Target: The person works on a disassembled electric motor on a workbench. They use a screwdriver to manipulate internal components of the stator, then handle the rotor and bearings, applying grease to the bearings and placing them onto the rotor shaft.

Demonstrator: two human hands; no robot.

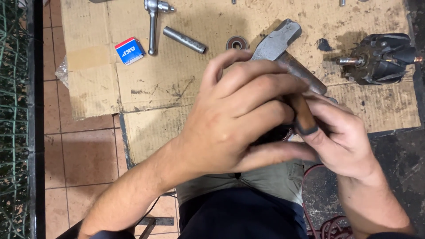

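- Flattened cardboard (177, 88) over a tiled floor (84, 155) carries the loose parts; we look down over our own lap.
- Left hand (234, 119): fingers curled and pressed together over something dark held at the lap; what it grips is hidden from us.
- Right hand (341, 137): fingers wrapped round the wooden handle of the hammer (283, 44), thumb along the shaft.
- Hammer: long axis runs from our right hand up and leftward, steel head at the far end above the left knuckles. Both hands touch or nearly touch at the handle; the right one has the grip.
- Rotor (380, 57): dark, finned, with a shaft stub pointing left; lies on the cardboard, up and right of the right hand, apart from it.
- Bearing (237, 42): just beyond the left fingertips, beside the hammer head.
- Steel tube (184, 39) and ratchet (153, 22): further left, well apart from both hands.
- Small box (129, 50), blue, red and white: closed as far as we can see, so contents unknown.
- Red cable (327, 225): coiled by the right forearm.
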